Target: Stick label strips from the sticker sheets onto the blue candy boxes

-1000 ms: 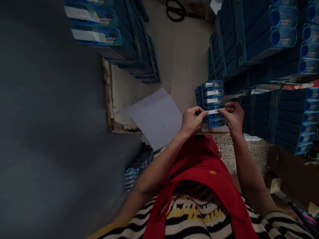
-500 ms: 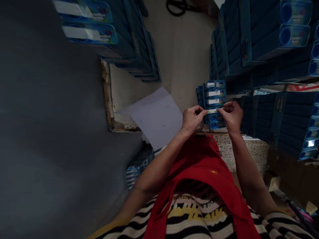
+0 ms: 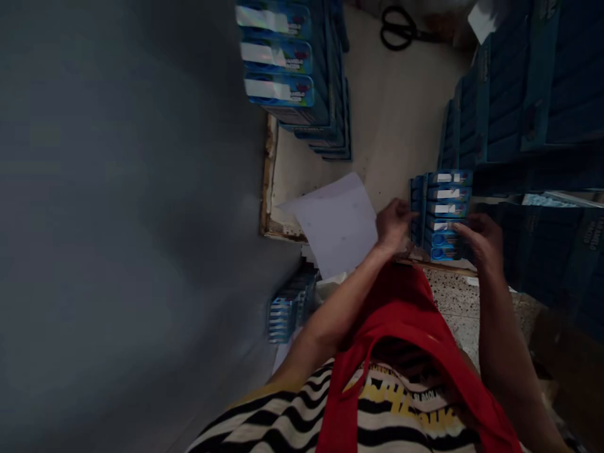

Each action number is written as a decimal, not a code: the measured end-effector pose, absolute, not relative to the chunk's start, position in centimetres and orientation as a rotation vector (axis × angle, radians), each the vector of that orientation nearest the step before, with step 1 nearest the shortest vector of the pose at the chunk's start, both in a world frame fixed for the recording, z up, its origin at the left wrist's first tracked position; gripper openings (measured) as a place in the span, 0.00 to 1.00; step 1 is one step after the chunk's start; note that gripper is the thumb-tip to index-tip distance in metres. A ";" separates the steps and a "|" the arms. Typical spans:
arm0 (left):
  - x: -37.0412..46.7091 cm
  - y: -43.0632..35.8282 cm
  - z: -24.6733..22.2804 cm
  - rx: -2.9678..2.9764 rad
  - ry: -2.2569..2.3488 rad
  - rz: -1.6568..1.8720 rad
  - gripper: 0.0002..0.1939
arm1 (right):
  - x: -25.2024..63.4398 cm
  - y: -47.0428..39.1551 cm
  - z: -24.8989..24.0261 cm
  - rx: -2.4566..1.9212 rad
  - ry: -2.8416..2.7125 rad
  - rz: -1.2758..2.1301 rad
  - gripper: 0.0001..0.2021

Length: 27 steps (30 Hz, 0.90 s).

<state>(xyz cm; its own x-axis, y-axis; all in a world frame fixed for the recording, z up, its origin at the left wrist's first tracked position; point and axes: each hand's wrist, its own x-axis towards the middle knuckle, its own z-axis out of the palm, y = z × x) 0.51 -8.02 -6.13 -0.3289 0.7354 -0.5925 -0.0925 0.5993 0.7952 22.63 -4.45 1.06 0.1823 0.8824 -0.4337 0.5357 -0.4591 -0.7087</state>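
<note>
A small stack of blue boxes (image 3: 449,193) lies near the table's front edge. White strips cover the ends of its upper four boxes; the lower two show bare blue ends. My right hand (image 3: 486,239) is at the stack's right side, thumb on the fourth box's white strip and fingers apart. On the stack's left side is my left hand (image 3: 392,225), its fingers bent close together; whether they hold anything is too dark to tell. A white sheet (image 3: 337,220) lies beside my left hand, hanging over the table's edge.
Taller stacks of blue boxes (image 3: 278,88) stand at the back left, and more (image 3: 509,113) line the right. Black-handled scissors (image 3: 399,28) lie at the back of the table (image 3: 382,126). A grey wall (image 3: 141,189) fills the left. More boxes (image 3: 282,319) sit below the table's edge.
The view has shifted left. The white strip that both hands stretched between them is now on the fourth box's end. My hands have moved apart, to either side of the stack.
</note>
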 end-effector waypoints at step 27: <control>-16.8 -16.6 -7.2 1.557 1.954 0.382 0.30 | 1.1 -2.8 -9.0 -1.473 -2.717 1.591 0.10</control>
<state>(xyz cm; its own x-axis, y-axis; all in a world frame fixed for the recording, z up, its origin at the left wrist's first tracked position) -16.81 -16.58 -7.19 -0.1277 0.9525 -0.2763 0.7782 0.2690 0.5675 1.10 -2.76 -9.00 -0.5951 0.4937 -0.6341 0.7946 0.2435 -0.5562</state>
